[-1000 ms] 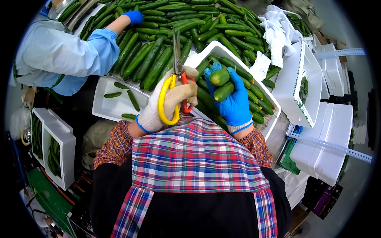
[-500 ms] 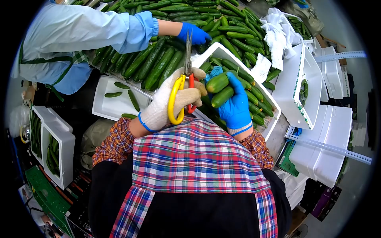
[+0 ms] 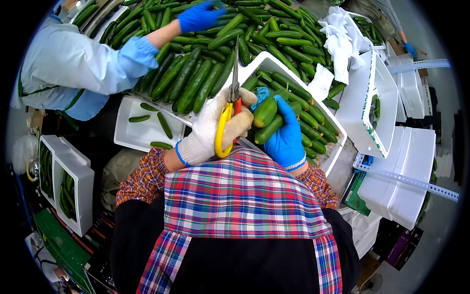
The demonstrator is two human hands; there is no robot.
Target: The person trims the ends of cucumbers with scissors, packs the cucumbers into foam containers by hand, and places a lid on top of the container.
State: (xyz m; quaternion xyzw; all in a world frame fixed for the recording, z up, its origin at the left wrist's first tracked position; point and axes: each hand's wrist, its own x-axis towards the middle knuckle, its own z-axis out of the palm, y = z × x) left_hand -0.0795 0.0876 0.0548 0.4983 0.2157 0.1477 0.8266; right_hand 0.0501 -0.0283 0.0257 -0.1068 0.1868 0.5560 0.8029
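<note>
My left hand (image 3: 201,134), in a white knitted glove, is wrapped round a pair of scissors (image 3: 224,128) with yellow and red handles. The long blades point away from me and lie nearly together. In my right hand (image 3: 286,142), blue-gloved over a white cuff, are two cucumbers (image 3: 265,112), their ends facing my left fingertips. Both hands meet in front of my chest, by the near side of a white foam box (image 3: 299,77). Rows of cucumbers (image 3: 309,119) fill that box. The left fingers are right beside the held cucumbers.
A large heap of cucumbers (image 3: 196,81) covers the worktable beyond. At left, a co-worker's blue-gloved hand (image 3: 199,15) is over the heap. A white tray (image 3: 128,134) holds a few cucumbers. White foam boxes (image 3: 355,98) and a metal strip (image 3: 409,180) stand at right.
My hands have come closer together, the right moving left with the cucumbers. The scissors' blades have swung slightly right. The co-worker's hand has moved up and left over the heap.
</note>
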